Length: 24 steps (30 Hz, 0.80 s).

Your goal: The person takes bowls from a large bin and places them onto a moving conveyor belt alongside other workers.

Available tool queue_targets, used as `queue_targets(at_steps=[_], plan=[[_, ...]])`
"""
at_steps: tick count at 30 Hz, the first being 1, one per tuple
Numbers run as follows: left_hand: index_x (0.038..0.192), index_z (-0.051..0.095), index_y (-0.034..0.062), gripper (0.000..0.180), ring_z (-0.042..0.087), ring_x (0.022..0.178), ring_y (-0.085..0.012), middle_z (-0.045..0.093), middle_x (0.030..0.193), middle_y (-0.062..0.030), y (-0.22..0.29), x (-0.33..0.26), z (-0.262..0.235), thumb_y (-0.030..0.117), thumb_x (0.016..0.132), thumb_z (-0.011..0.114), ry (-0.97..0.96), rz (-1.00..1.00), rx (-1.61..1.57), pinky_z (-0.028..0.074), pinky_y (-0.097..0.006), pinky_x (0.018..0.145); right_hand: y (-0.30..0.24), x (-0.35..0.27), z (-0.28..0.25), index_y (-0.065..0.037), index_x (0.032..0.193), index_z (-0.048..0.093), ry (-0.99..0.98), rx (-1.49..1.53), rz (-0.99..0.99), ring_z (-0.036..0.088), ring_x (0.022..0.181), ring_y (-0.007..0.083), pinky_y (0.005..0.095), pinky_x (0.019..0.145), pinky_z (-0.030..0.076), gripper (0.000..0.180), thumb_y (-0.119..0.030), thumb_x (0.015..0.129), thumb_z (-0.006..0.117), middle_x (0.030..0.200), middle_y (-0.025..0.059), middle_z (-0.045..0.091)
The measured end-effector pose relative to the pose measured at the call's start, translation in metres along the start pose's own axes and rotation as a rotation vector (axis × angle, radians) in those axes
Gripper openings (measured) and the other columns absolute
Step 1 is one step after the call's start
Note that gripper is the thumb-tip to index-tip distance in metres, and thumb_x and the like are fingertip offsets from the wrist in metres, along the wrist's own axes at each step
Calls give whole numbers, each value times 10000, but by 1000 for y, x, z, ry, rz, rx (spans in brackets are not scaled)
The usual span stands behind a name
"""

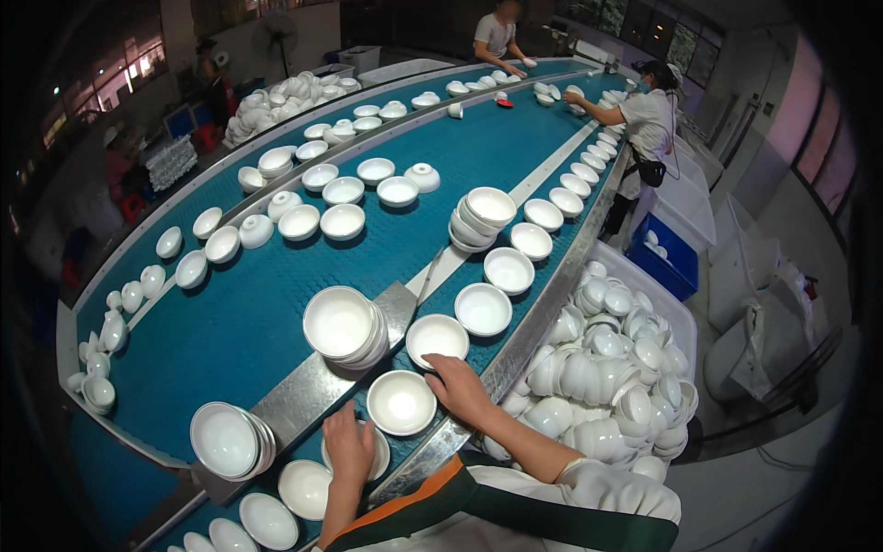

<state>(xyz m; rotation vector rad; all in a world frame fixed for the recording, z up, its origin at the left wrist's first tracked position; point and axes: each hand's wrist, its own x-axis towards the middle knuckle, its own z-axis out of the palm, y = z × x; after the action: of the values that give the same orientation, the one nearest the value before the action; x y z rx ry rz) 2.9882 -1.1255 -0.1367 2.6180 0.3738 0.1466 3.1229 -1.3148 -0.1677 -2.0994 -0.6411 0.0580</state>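
Note:
My left hand (pixel 348 447) rests at the left rim of a white bowl (pixel 378 456) on the near lane of the belt, partly covering it. Its fingers point away from me, loosely bent, and do not close round the bowl. My right hand (pixel 457 386) reaches in from the right with fingers extended, their tips at the near rim of another white bowl (pixel 437 339). Between both hands sits an upright white bowl (pixel 402 402). Just beyond, a stack of white bowls (pixel 338 322) leans on the metal plate (pixel 308 382), and a second stack (pixel 223 440) stands nearer on the left.
The blue-green conveyor belt (pixel 221 331) carries many bowls, some upside down. A metal rail (pixel 533 345) edges it on my right, beside a bin heaped with bowls (pixel 607 386). Farther along, one person (pixel 644 120) works on the right and another (pixel 497 39) at the far end.

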Motion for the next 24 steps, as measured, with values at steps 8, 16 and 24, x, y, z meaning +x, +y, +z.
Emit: queue_targets(at_steps=[8, 16, 24], plan=[[1137, 515, -18, 392, 581, 803, -340, 608, 763, -198, -10, -2, -1, 66, 761, 589, -128, -148, 153, 368, -434, 850, -20, -19, -1, -22, 1069, 605, -250, -17, -62, 609, 770, 362, 449, 685, 479, 269, -125, 821, 598, 838, 195, 638], [1202, 480, -50, 505, 488, 1041, -362, 543, 1054, -222, 5, -11, -21, 65, 735, 633, 72, -35, 44, 337, -461, 945, -19, -10, -4, -23, 1116, 568, -53, 100, -77, 563, 951, 342, 410, 825, 443, 298, -109, 831, 587, 1022, 173, 607], [1158, 510, -31, 413, 569, 803, -335, 602, 781, -186, -16, -12, -4, 86, 775, 611, -54, -76, 101, 376, -432, 832, -26, -23, 16, -4, 1062, 591, -209, -57, -90, 590, 785, 370, 441, 706, 464, 288, -98, 791, 617, 840, 191, 632]])
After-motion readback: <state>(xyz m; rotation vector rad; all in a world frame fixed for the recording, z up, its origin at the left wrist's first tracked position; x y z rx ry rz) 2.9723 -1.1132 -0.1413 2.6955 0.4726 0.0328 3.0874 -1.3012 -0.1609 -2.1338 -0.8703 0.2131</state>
